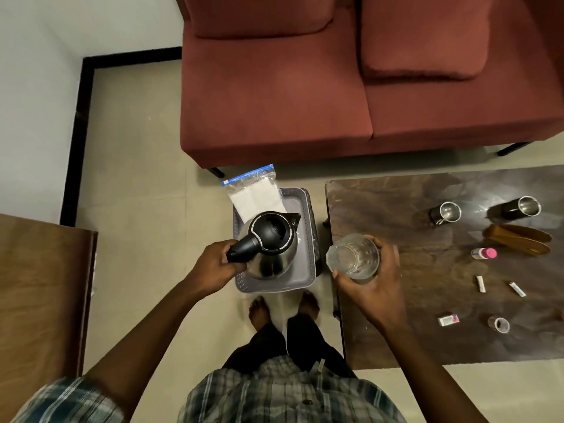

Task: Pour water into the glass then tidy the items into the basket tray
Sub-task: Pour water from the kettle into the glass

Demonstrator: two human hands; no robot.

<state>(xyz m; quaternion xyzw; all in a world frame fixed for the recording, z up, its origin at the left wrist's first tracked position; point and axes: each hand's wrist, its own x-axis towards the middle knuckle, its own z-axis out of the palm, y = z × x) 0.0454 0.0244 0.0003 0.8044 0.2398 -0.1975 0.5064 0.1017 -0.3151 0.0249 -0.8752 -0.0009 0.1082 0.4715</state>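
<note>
A steel kettle (271, 245) with a black lid and handle hangs over the grey basket tray (309, 239) on the floor. My left hand (213, 267) grips its black handle. My right hand (370, 285) holds a clear glass (354, 256) at the left edge of the dark table (396, 209), just right of the kettle. The glass looks to hold a little water. A zip bag (254, 193) with white contents leans on the far end of the tray.
On the table stand two steel cups (447, 212) (526, 206), a small pink-capped bottle (483, 253), brown sandals (522, 238), sachets (480, 283), a small packet (448, 320) and a tape roll (499, 324). A red sofa (305, 87) is behind. A wooden surface (39, 285) sits left. My bare feet (259, 309) stand near the tray.
</note>
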